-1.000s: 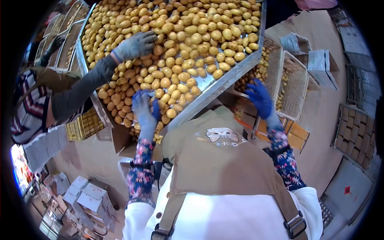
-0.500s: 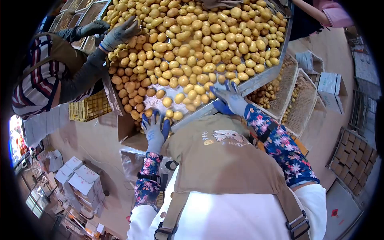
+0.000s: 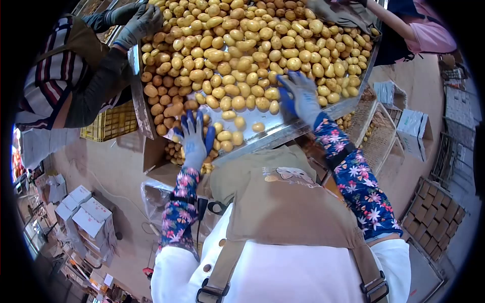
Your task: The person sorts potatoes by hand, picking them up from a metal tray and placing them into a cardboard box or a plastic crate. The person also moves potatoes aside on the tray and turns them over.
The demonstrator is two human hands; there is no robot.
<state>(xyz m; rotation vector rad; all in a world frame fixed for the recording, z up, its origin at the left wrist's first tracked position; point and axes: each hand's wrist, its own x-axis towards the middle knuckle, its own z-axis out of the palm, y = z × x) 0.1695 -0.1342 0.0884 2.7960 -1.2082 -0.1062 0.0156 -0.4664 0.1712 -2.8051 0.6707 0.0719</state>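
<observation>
A thick layer of yellow potatoes point(image 3: 237, 60) covers the metal sorting table point(image 3: 273, 139), with bare metal showing along its near edge. My left hand point(image 3: 193, 143), in a grey glove with blue fingers, is open over potatoes at the table's near left corner. Its fingers point away from me and touch a few of them. At the right, my right hand point(image 3: 303, 98) is open, wearing a matching glove. Its fingers reach against the edge of the potato heap. Browner potatoes point(image 3: 160, 101) lie along the left side.
Under the near left corner stands a cardboard box point(image 3: 154, 159) holding small potatoes. A yellow crate point(image 3: 108, 123) is at the left, near a co-worker's gloved hand point(image 3: 139, 25). Another person's arm point(image 3: 389, 17) reaches in at top right. Wicker baskets point(image 3: 379, 134) stand at the right.
My right hand has moved up and away from the near rim. My left hand has shifted slightly toward the corner. Fewer potatoes lie between my hands, and more small ones show in the box.
</observation>
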